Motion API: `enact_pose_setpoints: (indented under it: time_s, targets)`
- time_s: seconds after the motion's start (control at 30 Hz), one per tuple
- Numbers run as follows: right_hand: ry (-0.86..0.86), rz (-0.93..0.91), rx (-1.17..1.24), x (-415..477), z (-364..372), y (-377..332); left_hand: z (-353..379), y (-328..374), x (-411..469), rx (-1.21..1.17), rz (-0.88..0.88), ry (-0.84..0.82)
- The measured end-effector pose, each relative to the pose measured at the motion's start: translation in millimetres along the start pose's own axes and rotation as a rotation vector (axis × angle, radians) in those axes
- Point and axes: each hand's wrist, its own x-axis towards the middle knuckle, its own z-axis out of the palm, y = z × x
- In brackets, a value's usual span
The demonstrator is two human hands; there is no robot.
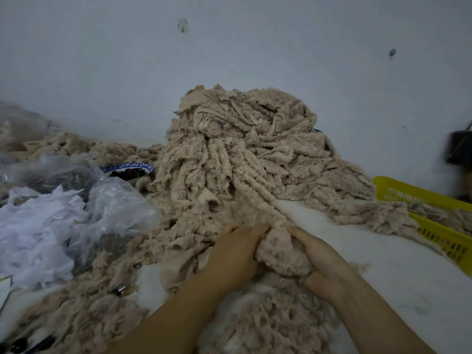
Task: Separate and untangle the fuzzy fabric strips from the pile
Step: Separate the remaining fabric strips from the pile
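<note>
A tall pile of beige fuzzy fabric strips [245, 149] rises against the wall at the centre of the table. One long strip [258, 192] runs from the pile down to a bunched wad [279, 251] between my hands. My left hand [232, 254] grips the wad's left side with the fingers curled into it. On the wad's right side my right hand [319, 261] holds it, thumb underneath. More loose strips [84, 310] lie spread at the lower left and under my forearms.
Crumpled clear plastic bags and white cloth [51, 221] fill the left side. A blue-and-white bowl [130, 171] with dark pieces sits behind them. A yellow plastic basket [434, 221] with strips draped over it stands at the right. White tabletop [383, 264] shows at the right.
</note>
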Motion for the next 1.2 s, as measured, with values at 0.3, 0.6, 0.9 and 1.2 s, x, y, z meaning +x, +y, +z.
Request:
enact_pose_setpoints:
  time_s: [0.3,0.6,0.9,1.2]
  targets:
    - [-0.1,0.041,-0.016,-3,2,-11,-12,-22,1,-0.1,-0.394,0.236]
    - [0.009,-0.098,0.359,-6,-6,-18,-10,-26,-1,0.027,-0.231,0.132]
    - [-0.003,-0.127,0.383,-1,0,-11,-14,-7,-3,0.047,0.039,0.166]
    - [0.01,-0.136,-0.091,3,13,6,-15,8,-1,-0.051,0.117,0.113]
